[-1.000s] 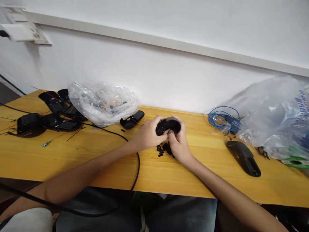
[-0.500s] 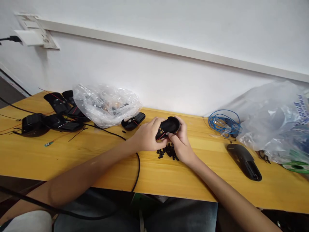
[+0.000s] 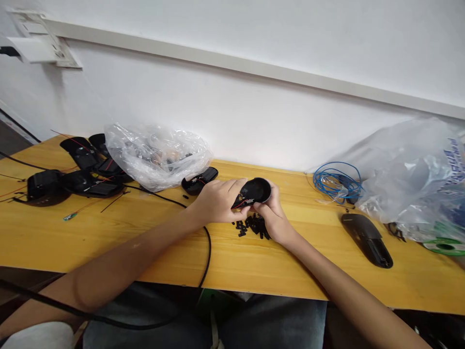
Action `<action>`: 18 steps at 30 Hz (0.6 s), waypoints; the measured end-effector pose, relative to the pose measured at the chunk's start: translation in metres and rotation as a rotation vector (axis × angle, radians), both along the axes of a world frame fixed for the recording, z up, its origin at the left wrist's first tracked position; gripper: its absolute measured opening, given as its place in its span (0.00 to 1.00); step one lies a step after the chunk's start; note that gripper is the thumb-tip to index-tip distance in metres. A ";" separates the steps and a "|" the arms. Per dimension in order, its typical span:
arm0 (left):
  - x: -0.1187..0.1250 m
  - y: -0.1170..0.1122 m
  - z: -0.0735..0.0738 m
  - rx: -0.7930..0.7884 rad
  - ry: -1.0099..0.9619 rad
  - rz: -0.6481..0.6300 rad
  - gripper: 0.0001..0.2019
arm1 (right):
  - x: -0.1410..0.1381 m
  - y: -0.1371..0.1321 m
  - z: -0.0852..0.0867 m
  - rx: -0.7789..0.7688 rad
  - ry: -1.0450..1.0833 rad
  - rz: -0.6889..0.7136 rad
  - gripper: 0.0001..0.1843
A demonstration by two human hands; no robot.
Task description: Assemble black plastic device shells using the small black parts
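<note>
Between my hands, just above the table, is a black plastic housing (image 3: 258,190) with a hollow round end, a red wire and small gold-coloured parts inside. My left hand (image 3: 222,201) grips its left end, fingers wrapped over the top. My right hand (image 3: 274,213) closes around the right end, the thumb pressed at the near edge by the wire. Below the housing lies a pile of small black plastic pieces (image 3: 257,226). Another black housing (image 3: 199,181) rests on the table behind my left hand.
Several black housings with wires (image 3: 90,184) lie at the left beside a clear plastic bag (image 3: 156,155). A black cable (image 3: 209,252) curves across the table. Rightward are a blue wire coil (image 3: 336,182), a black device (image 3: 366,240), a large plastic bag (image 3: 410,179) and a green spool (image 3: 443,246).
The housing has tilted slightly in my hands, so its round hollow faces me more. Both hands keep their hold, and the whole view has shifted slightly.
</note>
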State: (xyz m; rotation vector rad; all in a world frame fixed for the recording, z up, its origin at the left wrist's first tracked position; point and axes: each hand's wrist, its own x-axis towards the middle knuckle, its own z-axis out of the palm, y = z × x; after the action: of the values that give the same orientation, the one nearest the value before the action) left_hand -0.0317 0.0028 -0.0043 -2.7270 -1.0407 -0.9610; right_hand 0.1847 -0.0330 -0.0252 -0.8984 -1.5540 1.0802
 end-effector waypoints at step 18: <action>0.020 -0.020 -0.005 -0.189 -0.340 0.054 0.32 | -0.020 0.004 0.001 -0.201 0.325 0.048 0.34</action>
State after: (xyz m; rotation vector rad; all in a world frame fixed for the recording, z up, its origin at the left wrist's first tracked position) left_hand -0.0114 -0.0175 -0.0097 -2.7220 -1.3115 -1.4216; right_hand 0.1645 -0.0289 -0.0243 -0.7754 -1.2182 1.3620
